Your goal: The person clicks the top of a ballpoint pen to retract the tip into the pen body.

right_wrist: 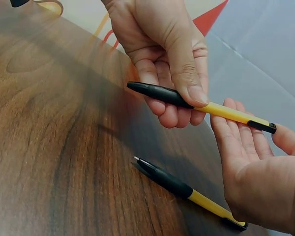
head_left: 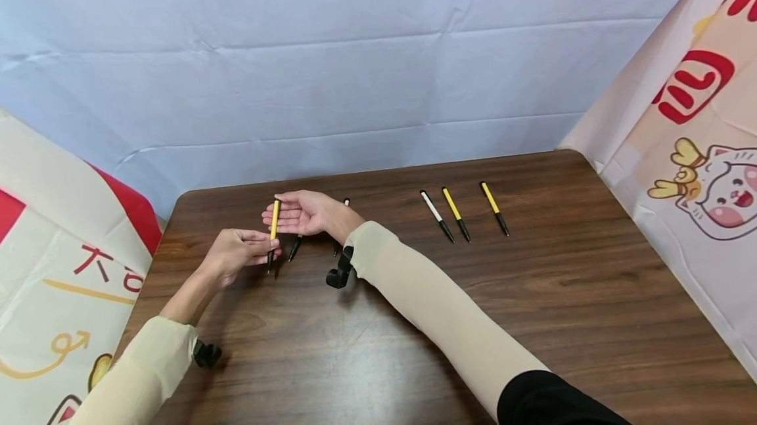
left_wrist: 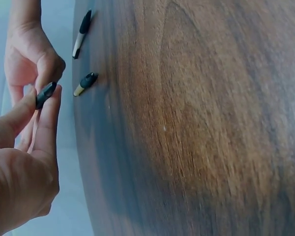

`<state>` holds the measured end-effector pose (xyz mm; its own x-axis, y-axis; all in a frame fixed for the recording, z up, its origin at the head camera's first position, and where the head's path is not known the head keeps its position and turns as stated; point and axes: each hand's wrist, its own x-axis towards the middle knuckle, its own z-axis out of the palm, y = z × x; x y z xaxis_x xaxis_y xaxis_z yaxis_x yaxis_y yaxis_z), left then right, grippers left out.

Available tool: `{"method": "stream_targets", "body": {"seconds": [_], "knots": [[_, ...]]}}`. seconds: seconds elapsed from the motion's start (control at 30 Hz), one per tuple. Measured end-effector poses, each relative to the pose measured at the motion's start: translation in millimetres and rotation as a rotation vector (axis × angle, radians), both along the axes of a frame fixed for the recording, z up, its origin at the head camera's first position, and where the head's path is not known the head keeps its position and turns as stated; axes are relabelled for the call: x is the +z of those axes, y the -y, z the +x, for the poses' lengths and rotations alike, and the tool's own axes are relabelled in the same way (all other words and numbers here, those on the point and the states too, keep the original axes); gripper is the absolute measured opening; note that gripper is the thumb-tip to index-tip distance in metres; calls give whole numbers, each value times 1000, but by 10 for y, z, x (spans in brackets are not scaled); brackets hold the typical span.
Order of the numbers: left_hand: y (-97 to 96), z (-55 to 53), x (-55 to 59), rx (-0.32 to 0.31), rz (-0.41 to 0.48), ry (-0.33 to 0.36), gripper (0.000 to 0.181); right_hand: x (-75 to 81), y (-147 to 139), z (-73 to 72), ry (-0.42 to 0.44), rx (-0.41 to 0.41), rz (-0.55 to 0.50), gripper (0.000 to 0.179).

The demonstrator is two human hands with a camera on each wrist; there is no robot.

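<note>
My left hand [head_left: 239, 252] pinches a yellow pen [head_left: 275, 220] with a black grip between thumb and fingers, above the table's far left part. Palm up, my right hand [head_left: 307, 213] has its fingers stretched out beneath the pen's upper half. In the right wrist view, the right thumb touches the clip end of the held pen [right_wrist: 226, 112]. A second yellow pen [right_wrist: 206, 202] lies on the table below the hands, partly covered by the right hand in the head view. Under the right wrist lies a white pen [left_wrist: 82, 33], its middle hidden in the head view.
Right of the hands, a white pen [head_left: 436, 215], a yellow pen [head_left: 456, 213] and another yellow pen [head_left: 494, 207] lie on the brown wooden table [head_left: 562, 307]. A pale cloth [head_left: 355, 83] hangs behind the far edge. Printed cloths flank both sides.
</note>
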<state>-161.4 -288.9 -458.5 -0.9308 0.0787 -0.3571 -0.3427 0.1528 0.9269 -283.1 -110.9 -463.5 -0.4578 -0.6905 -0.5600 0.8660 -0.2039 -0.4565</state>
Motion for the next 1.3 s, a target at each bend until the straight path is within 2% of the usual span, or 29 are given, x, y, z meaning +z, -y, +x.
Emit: {"method": "stream_targets", "body": {"seconds": [0.17,0.33,0.6,0.77,0.93,1.3], "knots": [[19,0,-4,16,13,-4,34,23,30,2,-25,-8,19,52],[32,-7,-21,50,23,-9,26,51,37,-5,-49,-53,45,48],[85,13,-89,91,-21,-5,26,48,33,20,-138,-115,108,38],[95,15,-105,110,-59,-3,25,33,33,45,-268,-140,174,35],[75,0,-105,111,-110,-4,34,33,47,75,-413,-156,255,36],[30,-40,-134,120,-218,-7,35,-12,75,81,-536,-219,361,27]]}}
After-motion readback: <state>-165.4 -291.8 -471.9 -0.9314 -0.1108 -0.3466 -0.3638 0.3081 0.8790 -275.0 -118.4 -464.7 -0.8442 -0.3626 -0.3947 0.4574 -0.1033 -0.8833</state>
